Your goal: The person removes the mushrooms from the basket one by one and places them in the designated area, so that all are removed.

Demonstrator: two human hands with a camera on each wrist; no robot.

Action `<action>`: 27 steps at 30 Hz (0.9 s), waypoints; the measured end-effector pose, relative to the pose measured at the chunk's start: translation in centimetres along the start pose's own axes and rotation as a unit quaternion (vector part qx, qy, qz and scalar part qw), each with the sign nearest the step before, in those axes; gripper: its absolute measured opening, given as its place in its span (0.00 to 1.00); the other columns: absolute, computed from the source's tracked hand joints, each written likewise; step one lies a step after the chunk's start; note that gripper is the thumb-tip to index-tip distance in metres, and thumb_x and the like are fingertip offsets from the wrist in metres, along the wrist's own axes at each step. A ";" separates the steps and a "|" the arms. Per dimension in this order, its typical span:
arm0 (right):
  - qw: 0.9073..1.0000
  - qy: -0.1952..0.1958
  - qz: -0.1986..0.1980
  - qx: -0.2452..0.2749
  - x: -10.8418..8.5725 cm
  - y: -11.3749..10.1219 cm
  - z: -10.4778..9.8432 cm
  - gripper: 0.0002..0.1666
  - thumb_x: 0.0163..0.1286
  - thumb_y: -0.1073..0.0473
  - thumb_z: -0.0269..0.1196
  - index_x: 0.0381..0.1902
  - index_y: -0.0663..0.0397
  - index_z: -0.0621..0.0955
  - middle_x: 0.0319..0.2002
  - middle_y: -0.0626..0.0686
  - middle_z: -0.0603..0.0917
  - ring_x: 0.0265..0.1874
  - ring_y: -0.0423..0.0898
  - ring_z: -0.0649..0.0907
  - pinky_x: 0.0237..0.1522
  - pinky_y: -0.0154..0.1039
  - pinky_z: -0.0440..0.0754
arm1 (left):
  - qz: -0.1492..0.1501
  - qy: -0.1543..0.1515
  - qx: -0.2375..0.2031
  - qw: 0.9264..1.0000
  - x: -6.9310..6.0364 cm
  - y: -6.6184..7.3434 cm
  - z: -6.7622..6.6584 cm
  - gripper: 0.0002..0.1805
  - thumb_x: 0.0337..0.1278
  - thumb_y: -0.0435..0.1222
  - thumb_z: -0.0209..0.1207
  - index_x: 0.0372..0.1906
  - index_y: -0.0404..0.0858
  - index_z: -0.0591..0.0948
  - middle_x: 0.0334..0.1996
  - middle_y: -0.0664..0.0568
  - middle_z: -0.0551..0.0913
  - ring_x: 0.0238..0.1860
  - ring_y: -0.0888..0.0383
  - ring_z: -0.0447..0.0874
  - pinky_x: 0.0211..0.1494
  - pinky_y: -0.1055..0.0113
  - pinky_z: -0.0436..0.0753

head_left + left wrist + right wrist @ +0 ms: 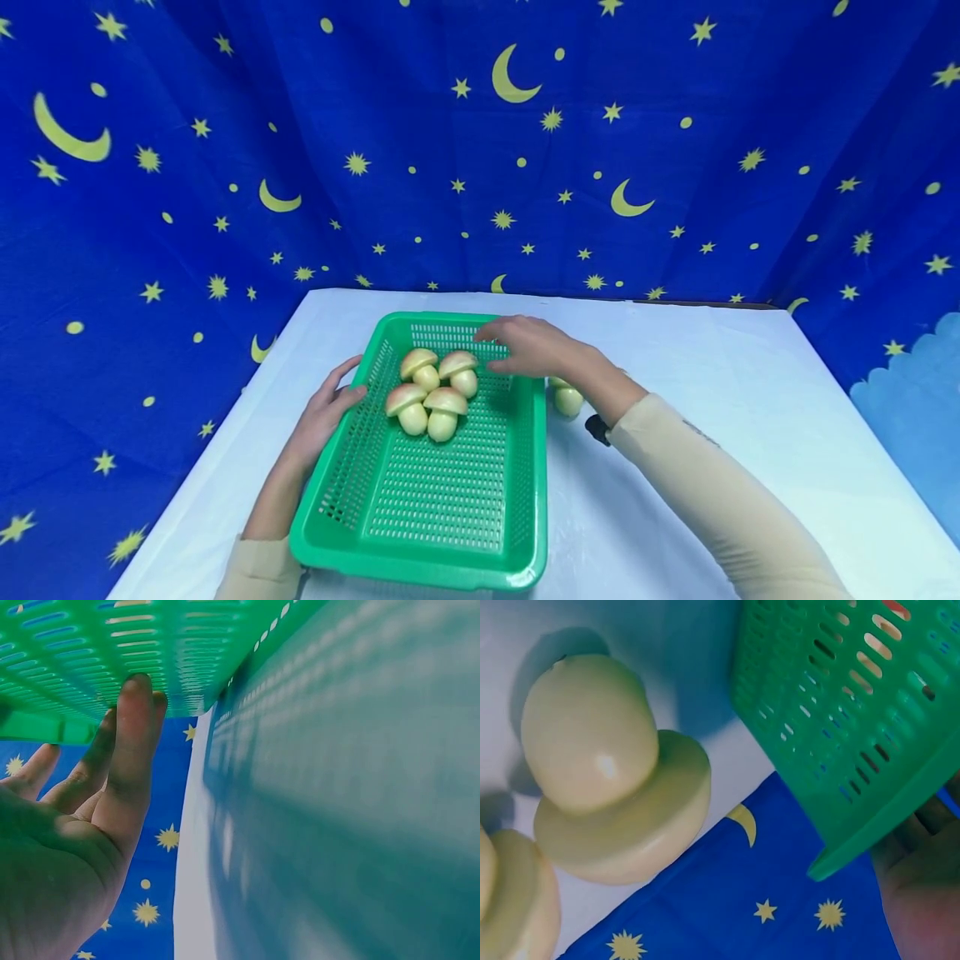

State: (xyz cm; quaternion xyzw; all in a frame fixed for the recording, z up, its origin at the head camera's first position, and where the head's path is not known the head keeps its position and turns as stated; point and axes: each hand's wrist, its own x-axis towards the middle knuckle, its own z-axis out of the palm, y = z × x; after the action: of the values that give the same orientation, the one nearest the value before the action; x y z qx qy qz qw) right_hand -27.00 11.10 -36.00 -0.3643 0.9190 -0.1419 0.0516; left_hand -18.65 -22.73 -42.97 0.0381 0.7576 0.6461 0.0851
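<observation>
Beside the left rim of the green basket [420, 570], my left hand [322, 421] leans in, thumb touching the rim and the other fingers reaching along the outside, fairly straight. My right hand [531, 347] hangs over the basket's far right corner; its thumb is apart from the other fingers, and I see nothing pinched in them. Four mushrooms [446, 402] sit close together inside the basket, nearer its far end. Two other mushrooms [592, 742] lie on the white table [750, 400], just outside the basket's right wall. I think things could go wrong if my right hand bumps the rim: the basket might slide and knock those two. They look smooth and round, so a poor pinch could let one slip and roll away from the basket. My right forearm [600, 383] crosses above that side and hides part of them, and the basket's wall stands between them and the four inside. Behind the basket hangs a blue cloth [420, 125] with yellow moons and stars.
</observation>
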 end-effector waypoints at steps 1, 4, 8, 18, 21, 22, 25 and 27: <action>1.000 -0.003 -0.001 -0.003 0.2 -0.1 0.1 0.28 0.63 0.51 0.64 0.62 0.47 0.77 0.59 0.45 0.77 0.53 0.42 0.78 0.54 0.44 0.76 | 0.000 0.000 -0.001 1.000 0.0 0.0 0.0 0.33 0.72 0.48 0.50 0.76 0.52 0.54 0.57 0.35 0.73 0.43 0.43 0.82 0.40 0.52 0.83; 1.000 -0.009 -0.007 -0.014 0.6 -0.4 0.4 0.28 0.63 0.51 0.65 0.61 0.46 0.78 0.59 0.44 0.77 0.55 0.42 0.77 0.55 0.43 0.75 | 0.000 -0.002 -0.005 1.000 0.0 -0.1 0.0 0.33 0.72 0.47 0.50 0.76 0.51 0.53 0.58 0.34 0.72 0.44 0.42 0.82 0.40 0.52 0.83; 0.999 -0.017 -0.017 -0.035 1.1 -0.8 0.8 0.27 0.63 0.51 0.66 0.60 0.46 0.78 0.58 0.45 0.78 0.58 0.43 0.75 0.56 0.42 0.74 | -0.003 -0.003 -0.009 1.000 0.2 -0.2 -0.1 0.32 0.73 0.45 0.49 0.76 0.51 0.52 0.58 0.34 0.72 0.44 0.40 0.81 0.41 0.51 0.83; 0.998 -0.028 -0.019 -0.046 2.0 -1.5 1.4 0.26 0.63 0.52 0.65 0.60 0.43 0.79 0.57 0.45 0.78 0.53 0.42 0.76 0.46 0.41 0.78 | 0.009 0.000 0.006 1.000 -0.1 0.0 0.0 0.33 0.73 0.46 0.49 0.76 0.50 0.53 0.57 0.35 0.73 0.46 0.40 0.80 0.42 0.52 0.83; 0.998 -0.039 -0.016 -0.055 2.3 -1.6 1.4 0.24 0.64 0.52 0.64 0.59 0.42 0.79 0.56 0.46 0.78 0.48 0.42 0.77 0.41 0.41 0.78 | 0.012 -0.003 0.007 1.000 -0.2 -0.1 0.1 0.33 0.73 0.46 0.49 0.76 0.50 0.52 0.58 0.35 0.73 0.47 0.40 0.80 0.42 0.51 0.83; 0.997 -0.042 -0.014 -0.060 2.4 -1.6 1.5 0.24 0.64 0.52 0.65 0.59 0.42 0.79 0.56 0.46 0.78 0.47 0.41 0.77 0.41 0.40 0.78 | 0.012 -0.004 0.008 1.000 -0.2 -0.1 0.1 0.33 0.73 0.46 0.49 0.76 0.51 0.52 0.58 0.35 0.73 0.47 0.40 0.79 0.43 0.51 0.83; 0.996 -0.050 -0.014 -0.068 2.8 -1.6 1.5 0.23 0.64 0.53 0.65 0.58 0.42 0.79 0.53 0.47 0.79 0.43 0.40 0.76 0.38 0.39 0.77 | 0.010 -0.002 0.012 1.000 -0.2 -0.1 0.1 0.33 0.73 0.46 0.49 0.76 0.51 0.53 0.59 0.35 0.73 0.49 0.40 0.79 0.43 0.52 0.82; 0.996 -0.052 -0.014 -0.072 3.1 -1.7 1.6 0.24 0.63 0.53 0.65 0.58 0.42 0.79 0.52 0.46 0.79 0.43 0.40 0.76 0.39 0.39 0.77 | 0.008 -0.001 0.015 1.000 -0.5 0.8 0.3 0.32 0.73 0.45 0.49 0.76 0.50 0.53 0.58 0.34 0.72 0.49 0.39 0.78 0.44 0.52 0.82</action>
State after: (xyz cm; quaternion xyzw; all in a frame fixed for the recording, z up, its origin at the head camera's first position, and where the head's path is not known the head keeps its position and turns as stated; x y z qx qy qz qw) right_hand -27.79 7.47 -36.94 -0.3865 0.9178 -0.0564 0.0713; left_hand -18.13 -22.43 -42.22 0.0461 0.7667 0.6353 0.0796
